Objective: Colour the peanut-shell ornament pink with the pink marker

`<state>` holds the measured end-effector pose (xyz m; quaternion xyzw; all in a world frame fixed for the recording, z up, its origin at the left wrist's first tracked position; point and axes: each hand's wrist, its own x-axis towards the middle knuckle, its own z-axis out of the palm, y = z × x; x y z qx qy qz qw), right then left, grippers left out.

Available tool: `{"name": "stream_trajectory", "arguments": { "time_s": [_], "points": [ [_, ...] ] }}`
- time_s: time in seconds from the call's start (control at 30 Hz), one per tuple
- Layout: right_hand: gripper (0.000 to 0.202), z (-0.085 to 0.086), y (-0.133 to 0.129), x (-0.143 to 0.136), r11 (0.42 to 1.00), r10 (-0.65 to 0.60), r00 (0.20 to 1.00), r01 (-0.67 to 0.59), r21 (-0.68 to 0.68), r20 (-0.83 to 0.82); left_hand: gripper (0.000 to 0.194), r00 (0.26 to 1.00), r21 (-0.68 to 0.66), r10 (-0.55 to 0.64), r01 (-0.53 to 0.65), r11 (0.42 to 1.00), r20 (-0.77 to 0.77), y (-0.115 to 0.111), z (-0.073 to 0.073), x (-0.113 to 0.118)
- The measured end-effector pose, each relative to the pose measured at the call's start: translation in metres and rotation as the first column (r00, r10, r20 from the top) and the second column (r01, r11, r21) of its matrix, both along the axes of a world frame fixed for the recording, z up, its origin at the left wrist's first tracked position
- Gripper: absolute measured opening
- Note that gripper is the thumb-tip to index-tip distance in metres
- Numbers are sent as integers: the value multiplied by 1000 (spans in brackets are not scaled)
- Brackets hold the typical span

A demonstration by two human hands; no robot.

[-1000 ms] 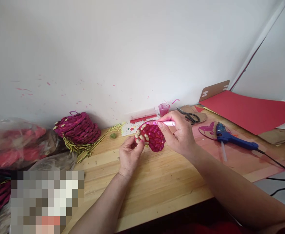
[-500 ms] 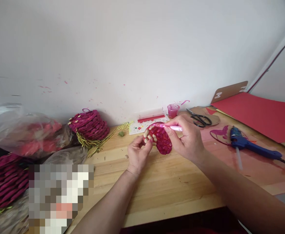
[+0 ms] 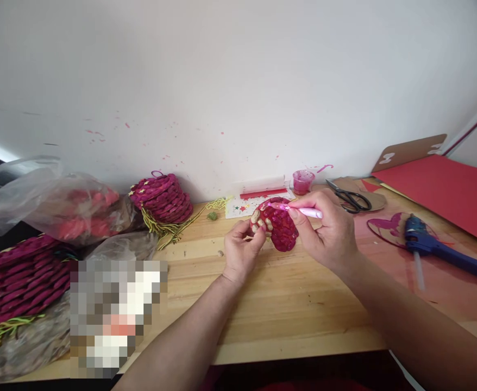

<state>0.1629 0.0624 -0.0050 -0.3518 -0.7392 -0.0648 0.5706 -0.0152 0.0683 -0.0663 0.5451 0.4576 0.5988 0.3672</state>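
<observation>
My left hand (image 3: 244, 247) pinches the left edge of a heart-shaped piece (image 3: 283, 232) covered with peanuts in their shells. Most of its peanuts are magenta; several unpainted tan peanuts (image 3: 261, 222) show beside my left fingers. In my right hand (image 3: 328, 231) is a paintbrush (image 3: 306, 212) with a pale handle, held between thumb and fingers. The pink-coated tip of the brush lies at the upper part of the heart. Behind the hands, a clear plastic cup (image 3: 303, 182) with pink paint stands against the wall.
Black-handled scissors (image 3: 352, 200) lie on cardboard at the right, near a blue glue gun (image 3: 438, 244) and red sheets (image 3: 446, 187). To the left stand magenta peanut-covered pieces (image 3: 163, 198) with yellow yarn, beside clear plastic bags (image 3: 75, 206). A starred sheet (image 3: 234, 207) lies behind the heart.
The view has shifted, so the whole scene sits further right in the picture. Both hands keep their grips, and the brush tip stays at the heart's upper part.
</observation>
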Motion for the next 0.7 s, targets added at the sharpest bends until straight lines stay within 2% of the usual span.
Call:
{"name": "stream_trajectory", "arguments": {
  "time_s": [0.13, 0.3, 0.5, 0.7],
  "points": [
    [2, 0, 0, 0, 1000, 15, 999, -15, 6, 33, 31, 1000, -16, 3, -3, 1000, 11, -1, -1, 0],
    [2, -1, 2, 3, 999, -49, 999, 49, -6, -17, 31, 1000, -21, 3, -3, 1000, 19, 0, 0, 0],
    [1, -3, 0, -3, 1000, 30, 999, -30, -6, 37, 21, 1000, 36, 3, -3, 999, -12, 1, -1, 0],
    [3, -2, 3, 2, 999, -49, 999, 49, 7, 13, 20, 996, 57, 42, -37, 998, -76, 2, -3, 0]
  ]
}}
